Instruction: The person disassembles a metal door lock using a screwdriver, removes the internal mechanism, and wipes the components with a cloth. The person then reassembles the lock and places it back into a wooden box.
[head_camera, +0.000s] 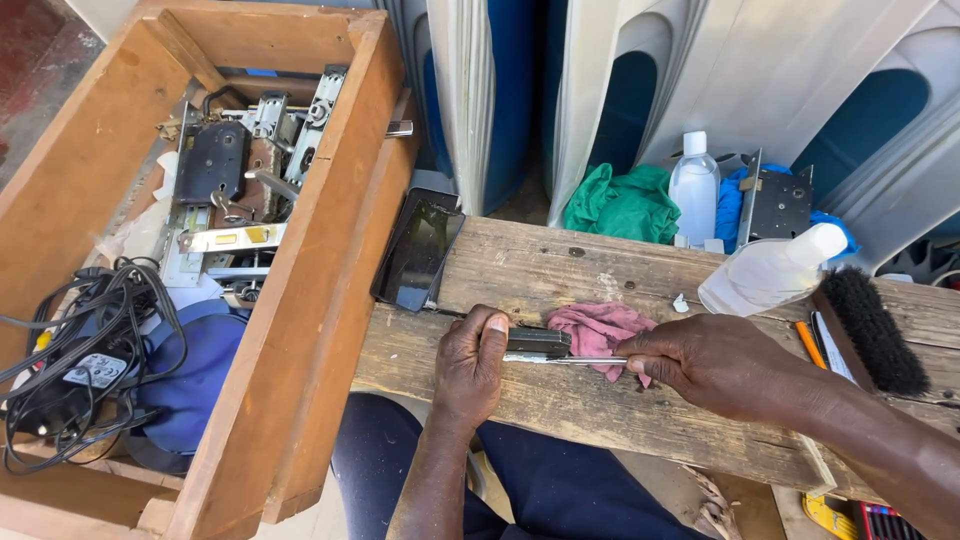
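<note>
Dark flat block (537, 342) lies on the wooden counter (560, 410), just left of the pink rag (598, 326). The left hand (470, 365) pins the block, its grip closed with the thumb on top. The right hand (712, 362), grip pinched shut, holds a thin metal tool (562, 359) whose tip touches the block, beside the rag. A black phone (418, 252) rests beyond the rag, to its left, and a clear bottle (768, 271) lies to the rag's right.

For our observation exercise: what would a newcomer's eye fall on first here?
Both hands at the centre of the wooden bench: the left hand pins a small dark block, and the right hand holds a thin metal tool against it. Left stands a wooden box of lock parts.
</note>
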